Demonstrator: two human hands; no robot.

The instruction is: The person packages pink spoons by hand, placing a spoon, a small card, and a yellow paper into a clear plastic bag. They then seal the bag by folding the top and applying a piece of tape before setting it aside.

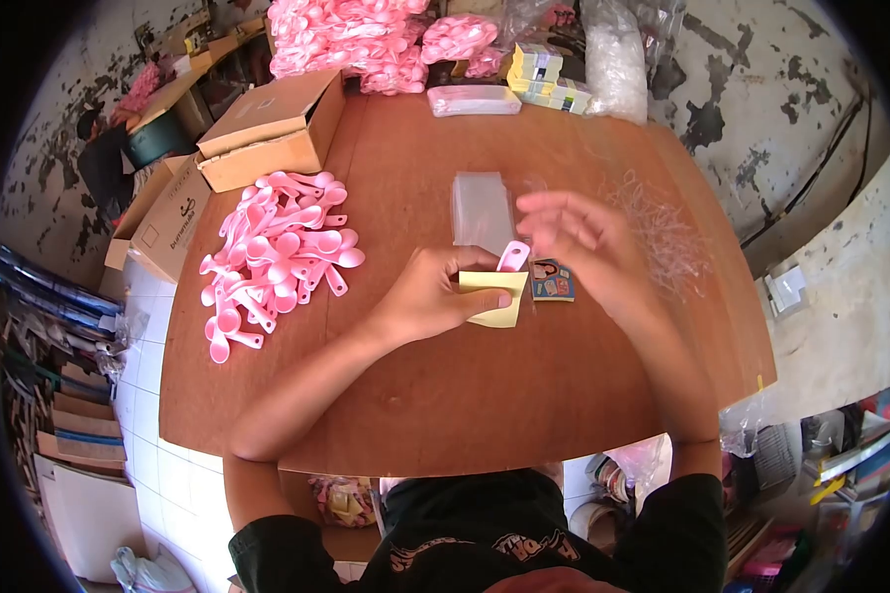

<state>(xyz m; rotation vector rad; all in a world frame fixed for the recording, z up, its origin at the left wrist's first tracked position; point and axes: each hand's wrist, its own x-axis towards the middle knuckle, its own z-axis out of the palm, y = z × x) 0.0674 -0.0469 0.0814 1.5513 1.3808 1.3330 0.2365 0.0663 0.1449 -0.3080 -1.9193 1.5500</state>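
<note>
My left hand (pixel 430 296) grips a yellow card (pixel 497 296) and a pink plastic spoon (pixel 513 257) whose handle sticks up above the card. Just right of them my right hand (pixel 583 242) hovers with fingers spread and blurred, and nothing shows in it. A small printed card (pixel 554 282) lies on the brown table (pixel 445 405) under the right hand. A stack of clear plastic sleeves (pixel 482 210) lies just beyond both hands.
A heap of pink spoons (pixel 277 252) lies at the left. An open cardboard box (pixel 272 128) stands behind it. Bagged pink spoons (pixel 351 40), a flat clear packet (pixel 473 99) and stacked cards (pixel 549 79) sit at the far edge. Thin clear strips (pixel 663 232) are scattered at the right.
</note>
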